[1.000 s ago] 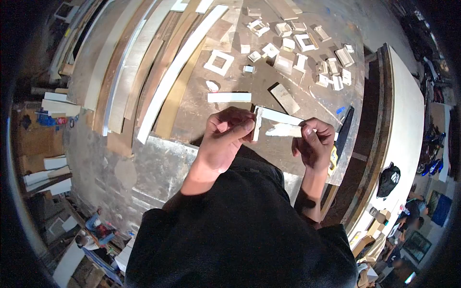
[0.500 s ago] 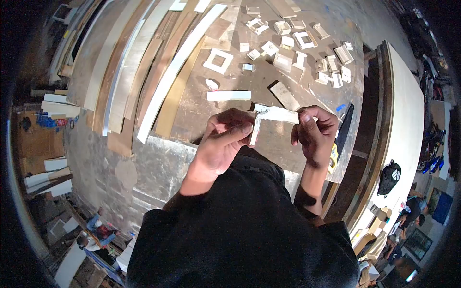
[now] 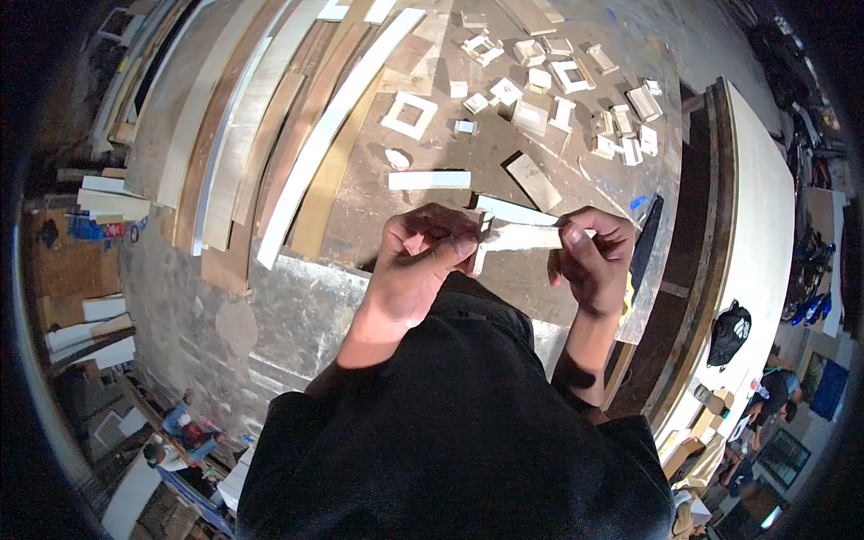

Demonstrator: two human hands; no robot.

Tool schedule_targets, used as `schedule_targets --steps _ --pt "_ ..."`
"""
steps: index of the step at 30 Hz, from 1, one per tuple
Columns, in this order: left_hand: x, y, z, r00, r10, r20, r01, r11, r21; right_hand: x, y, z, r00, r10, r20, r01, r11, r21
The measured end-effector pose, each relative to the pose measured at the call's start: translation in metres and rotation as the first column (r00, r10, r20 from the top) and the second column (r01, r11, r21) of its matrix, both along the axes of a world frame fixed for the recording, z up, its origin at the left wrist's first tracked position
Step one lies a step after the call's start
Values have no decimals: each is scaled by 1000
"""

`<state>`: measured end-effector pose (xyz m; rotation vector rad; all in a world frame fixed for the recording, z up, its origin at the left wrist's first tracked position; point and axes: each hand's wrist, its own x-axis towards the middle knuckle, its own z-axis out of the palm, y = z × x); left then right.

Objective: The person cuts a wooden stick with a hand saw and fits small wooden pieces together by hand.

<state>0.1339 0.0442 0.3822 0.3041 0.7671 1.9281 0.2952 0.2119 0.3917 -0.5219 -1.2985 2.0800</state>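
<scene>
Where the left hand (image 3: 421, 261) is: fingers clamped on wood piece (image 3: 481, 245)
Right hand (image 3: 594, 256): fingers pinched on pale strip (image 3: 529, 238)

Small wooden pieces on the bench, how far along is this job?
Seemingly done: the square pale wooden frame, closed on all sides, and several small joined wooden pieces.
In hand: the left hand holds a small pale wooden piece; the right hand holds a flat whitish strip up to it.
Possibly left: the loose white rectangular bar, lying unjoined. I can't tell the total needed.
</scene>
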Motion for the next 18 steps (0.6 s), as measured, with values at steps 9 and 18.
schedule_targets --steps 9,18 --pt "1 7 13 998 17 67 -14 999 -43 2 3 -5 1000 -26 1 26 1000 -13" --pt "-2 5 3 937 -137 322 135 990 30 1 10 -23 996 -49 -80 66 972 224"
